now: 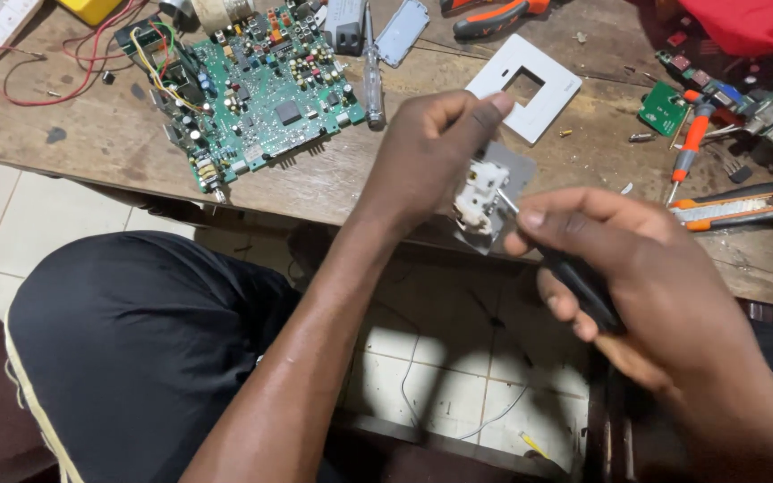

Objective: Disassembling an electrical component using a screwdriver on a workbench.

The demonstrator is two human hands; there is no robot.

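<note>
Left hand (427, 152) grips the switch module (485, 197); right hand (637, 277) clasps a screwdriver (574, 277) against it.

A single head-worn camera looks steeply down and forward, close over the wooden workbench (91, 134) edge, which fills the frame from nine through twelve to three o'clock.

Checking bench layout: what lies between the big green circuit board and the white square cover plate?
In the head view, a clear-handled screwdriver lies between the green circuit board and the white cover plate.
</note>
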